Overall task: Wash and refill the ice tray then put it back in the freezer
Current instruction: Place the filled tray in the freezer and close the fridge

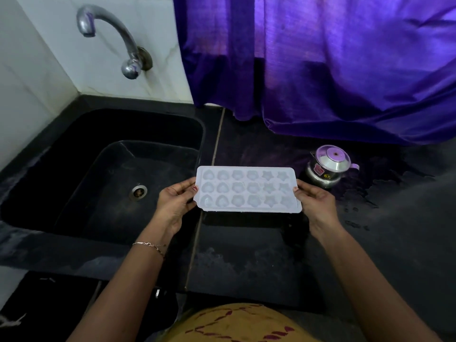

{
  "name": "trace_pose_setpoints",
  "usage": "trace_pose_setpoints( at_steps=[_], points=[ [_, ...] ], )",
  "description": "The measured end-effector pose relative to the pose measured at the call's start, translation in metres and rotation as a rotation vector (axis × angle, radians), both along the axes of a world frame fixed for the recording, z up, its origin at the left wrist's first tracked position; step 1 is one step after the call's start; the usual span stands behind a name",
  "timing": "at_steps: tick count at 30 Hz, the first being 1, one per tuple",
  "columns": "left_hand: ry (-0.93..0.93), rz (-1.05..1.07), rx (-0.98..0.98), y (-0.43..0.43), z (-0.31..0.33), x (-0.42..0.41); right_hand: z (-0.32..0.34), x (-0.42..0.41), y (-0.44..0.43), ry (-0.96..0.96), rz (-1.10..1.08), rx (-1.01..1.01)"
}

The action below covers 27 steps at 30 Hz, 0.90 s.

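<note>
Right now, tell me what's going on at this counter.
A person holds a white ice tray level, left hand gripping its left end and right hand its right end, above the dark counter just right of the sink. No water runs from the tap. A steel kettle stands on the counter further right.

A steel kettle (pixel 328 166) is standing on the black counter (pixel 246 267) to the right of the sink (pixel 74 149). A purple curtain (pixel 320 70) is hanging beyond the sink's right end, and a chrome tap (pixel 111 33) is jutting from the wall behind the sink.
</note>
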<state>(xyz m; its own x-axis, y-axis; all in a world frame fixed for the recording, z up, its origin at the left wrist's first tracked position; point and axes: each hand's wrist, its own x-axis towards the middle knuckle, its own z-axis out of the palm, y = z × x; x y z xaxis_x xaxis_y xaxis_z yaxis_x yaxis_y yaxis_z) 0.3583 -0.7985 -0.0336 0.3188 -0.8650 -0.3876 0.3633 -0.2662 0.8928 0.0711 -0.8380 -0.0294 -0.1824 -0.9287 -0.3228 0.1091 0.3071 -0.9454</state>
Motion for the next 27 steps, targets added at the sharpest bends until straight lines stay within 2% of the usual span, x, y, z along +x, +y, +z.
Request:
trace_pose_setpoints(
  at_steps=[12, 27],
  points=[
    [0.012, 0.343, -0.021, 0.096, 0.022, 0.032, 0.032, 0.046, 0.003, -0.102, 0.375, 0.039],
    [0.059, 0.958, -0.063, 0.298, 0.033, 0.008, 0.042, 0.145, 0.073, -0.1, 0.984, 0.128]
  ],
)
